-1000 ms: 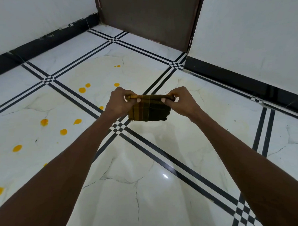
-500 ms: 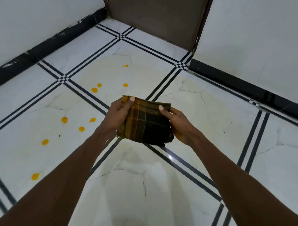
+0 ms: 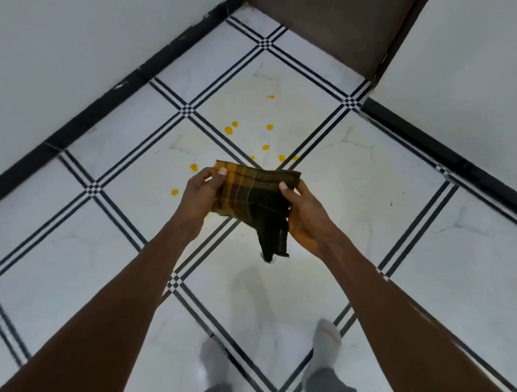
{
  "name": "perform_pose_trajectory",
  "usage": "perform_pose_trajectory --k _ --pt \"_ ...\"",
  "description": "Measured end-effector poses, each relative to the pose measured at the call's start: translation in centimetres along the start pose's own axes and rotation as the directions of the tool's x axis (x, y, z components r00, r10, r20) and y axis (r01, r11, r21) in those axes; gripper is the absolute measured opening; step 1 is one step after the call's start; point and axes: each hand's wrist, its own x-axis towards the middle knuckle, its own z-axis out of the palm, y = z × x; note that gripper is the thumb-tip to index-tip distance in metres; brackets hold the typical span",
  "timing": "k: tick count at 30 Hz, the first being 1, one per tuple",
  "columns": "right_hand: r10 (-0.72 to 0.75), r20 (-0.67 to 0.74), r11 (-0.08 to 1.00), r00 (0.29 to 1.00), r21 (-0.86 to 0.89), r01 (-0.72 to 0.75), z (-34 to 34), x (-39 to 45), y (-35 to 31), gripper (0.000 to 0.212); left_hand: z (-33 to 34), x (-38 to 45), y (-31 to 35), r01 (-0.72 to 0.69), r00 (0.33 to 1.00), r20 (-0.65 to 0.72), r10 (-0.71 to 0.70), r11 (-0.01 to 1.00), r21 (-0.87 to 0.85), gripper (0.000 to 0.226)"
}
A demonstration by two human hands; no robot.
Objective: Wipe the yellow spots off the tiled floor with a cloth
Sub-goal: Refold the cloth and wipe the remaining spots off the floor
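Observation:
I hold a folded dark plaid cloth (image 3: pixel 253 195) with yellow stripes in front of me, well above the floor. My left hand (image 3: pixel 201 193) grips its left edge with the thumb on top. My right hand (image 3: pixel 305 215) grips its right edge, and a loose corner hangs down below. Several yellow spots (image 3: pixel 228 130) dot the white marble tiled floor (image 3: pixel 356 176) just beyond and to the left of the cloth; some lie hidden behind the cloth and my left hand.
White walls with a black skirting (image 3: pixel 113 91) close the corner at left and right. A brown door (image 3: pixel 333 24) stands at the far corner. My feet in grey socks (image 3: pixel 328 344) are at the bottom. Black line bands cross the tiles.
The view has tilted down, so my feet now show. The cloth has been laid flatter between my hands, with a corner hanging loose. The spots now sit nearer the cloth.

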Motion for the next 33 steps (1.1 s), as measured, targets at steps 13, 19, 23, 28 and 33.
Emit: perform_pose_trajectory --k 13,19,23,28,33 --pt "-0.089 -0.141 0.994 0.986 -0.08 0.078 19.2 -4.0 9.6 0.028 -20.4 -4.0 -2.1 0.127 0.987 0.093 -0.127 0.992 0.004 0.03" --pt "-0.117 -0.262 0.988 0.958 -0.125 0.086 21.3 0.3 14.9 0.035 -25.1 0.8 -5.2 0.169 0.975 0.13 -0.18 0.981 0.091 0.027" --pt "-0.111 -0.357 0.986 0.927 -0.157 0.058 21.1 5.4 17.7 0.036 -26.3 6.3 -7.7 0.188 0.963 0.161 -0.217 0.966 0.178 0.026" --pt "-0.202 -0.444 0.951 0.873 -0.301 0.067 19.7 12.5 21.1 0.035 -27.2 14.3 -12.0 0.231 0.924 0.231 -0.305 0.926 0.298 0.024" --pt "-0.353 -0.569 0.854 0.743 -0.52 0.007 16.7 20.9 25.1 0.036 -28.8 22.5 -18.5 0.169 0.924 0.264 -0.278 0.914 0.37 0.015"
